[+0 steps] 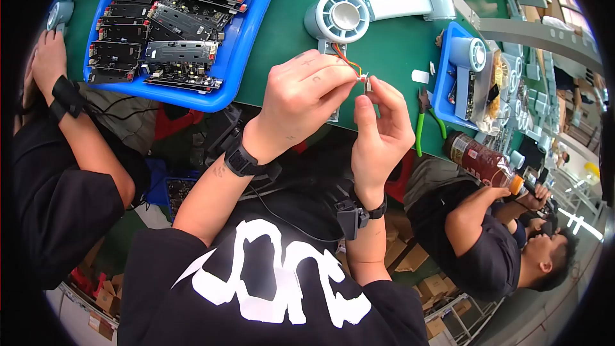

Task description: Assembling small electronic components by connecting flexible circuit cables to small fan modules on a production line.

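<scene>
My left hand point(309, 90) is closed, its fingertips pinching thin red, orange and dark wires point(349, 63) near their end. Close against it, my right hand point(382, 125) holds a small white connector point(368, 83) between thumb and forefinger. The two sets of fingertips almost meet, so I cannot tell whether the wires are seated in the connector. The wires lead up to a light blue fan body point(337, 18) with a round slotted head, just beyond my hands. Part of a board shows under its head; my left hand covers the rest.
A blue tray point(221, 97) full of black circuit boards point(182, 22) stands at left. Another light blue handle point(400, 6) lies beyond. Green-handled pliers point(421, 125), a blue bin point(442, 93) and a dark bottle point(477, 157) are at right. People sit on both sides.
</scene>
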